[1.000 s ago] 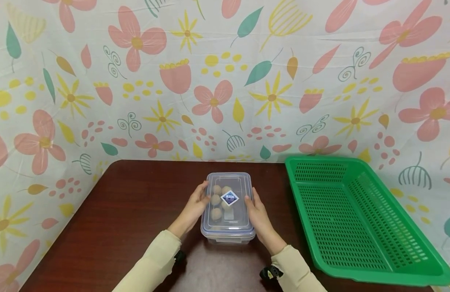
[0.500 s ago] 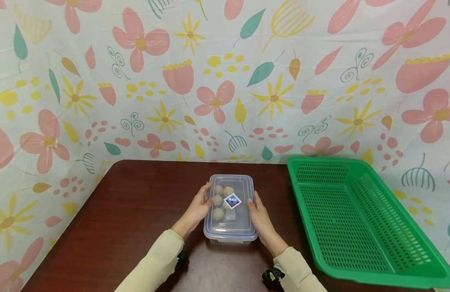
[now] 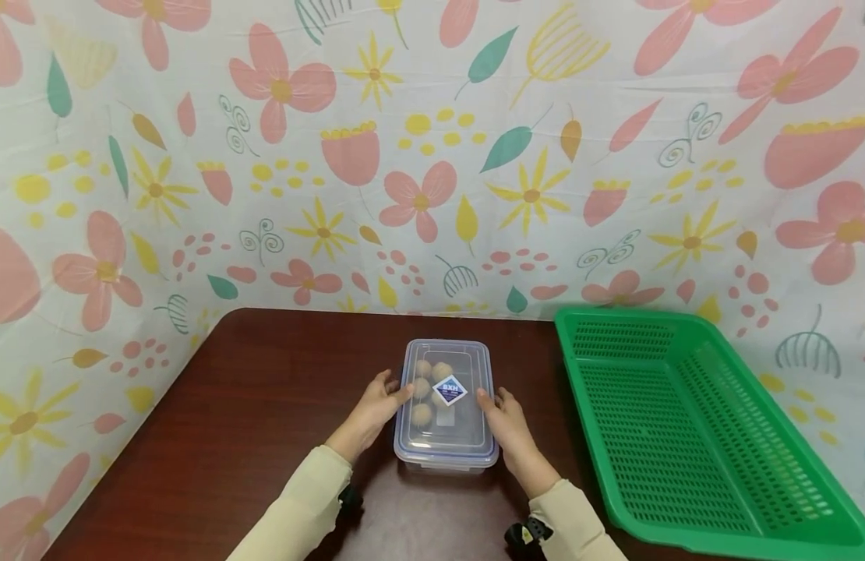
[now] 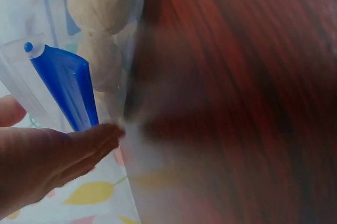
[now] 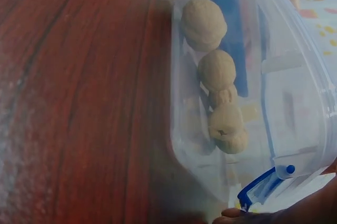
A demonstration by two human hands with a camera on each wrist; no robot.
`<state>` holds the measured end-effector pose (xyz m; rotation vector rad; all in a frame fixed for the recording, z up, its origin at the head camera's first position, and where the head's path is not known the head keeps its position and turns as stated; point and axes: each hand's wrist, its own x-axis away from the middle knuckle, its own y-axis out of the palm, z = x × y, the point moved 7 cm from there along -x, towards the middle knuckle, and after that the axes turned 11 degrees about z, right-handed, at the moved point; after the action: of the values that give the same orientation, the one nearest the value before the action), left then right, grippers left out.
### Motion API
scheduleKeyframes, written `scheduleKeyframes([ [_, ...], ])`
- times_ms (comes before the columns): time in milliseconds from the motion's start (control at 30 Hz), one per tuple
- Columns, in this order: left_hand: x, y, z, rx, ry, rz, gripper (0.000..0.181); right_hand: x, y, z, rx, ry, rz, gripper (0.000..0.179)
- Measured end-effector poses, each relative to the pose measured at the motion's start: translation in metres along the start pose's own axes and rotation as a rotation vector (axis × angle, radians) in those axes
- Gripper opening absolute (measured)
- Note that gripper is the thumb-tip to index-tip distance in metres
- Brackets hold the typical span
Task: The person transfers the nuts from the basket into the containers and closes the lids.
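Note:
A clear plastic food container (image 3: 467, 432) with a blue-edged lid lies on the table in the head view. Several walnuts (image 5: 217, 71) show through its wall. My left hand (image 3: 372, 409) is at its left side, thumb on the lid's edge. In the left wrist view its fairly straight fingers touch a blue latch (image 4: 71, 84), which stands swung outward. My right hand (image 3: 514, 432) lies along the opposite side, thumb on the lid, fingers off the wall. Another blue latch (image 5: 259, 188) sticks out near those fingers in the right wrist view. The lid sits on the container.
A green perforated plastic basket (image 3: 590, 436) stands on the right of the dark wooden table (image 3: 278, 405). Behind the table hangs a flower-patterned cloth (image 3: 432, 117). A white and blue diamond label (image 3: 450, 389) is on the lid.
The fingers of both hands have moved outward from the container's sides, while the thumbs stay at the lid's edges. The container has barely moved; the whole view has shifted slightly.

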<state>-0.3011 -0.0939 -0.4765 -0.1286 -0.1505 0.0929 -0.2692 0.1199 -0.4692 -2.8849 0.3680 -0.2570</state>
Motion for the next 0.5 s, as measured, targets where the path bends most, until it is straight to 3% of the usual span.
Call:
scheduleKeyframes([
  [67,0.001,-0.001,-0.001,-0.018,-0.021,0.03,0.074,-0.001,-0.004,0.001,0.004,0.002,0.032,0.072],
  [167,0.004,-0.005,0.003,-0.071,0.001,0.105,0.076,-0.003,-0.008,-0.001,0.039,-0.024,0.085,0.073],
  [300,0.007,-0.009,0.009,-0.146,0.088,0.19,0.07,-0.004,-0.013,-0.004,0.088,-0.073,0.151,0.068],
  [500,0.01,-0.013,0.016,-0.217,0.22,0.274,0.044,-0.002,-0.014,-0.011,0.089,-0.127,0.193,0.054],
])
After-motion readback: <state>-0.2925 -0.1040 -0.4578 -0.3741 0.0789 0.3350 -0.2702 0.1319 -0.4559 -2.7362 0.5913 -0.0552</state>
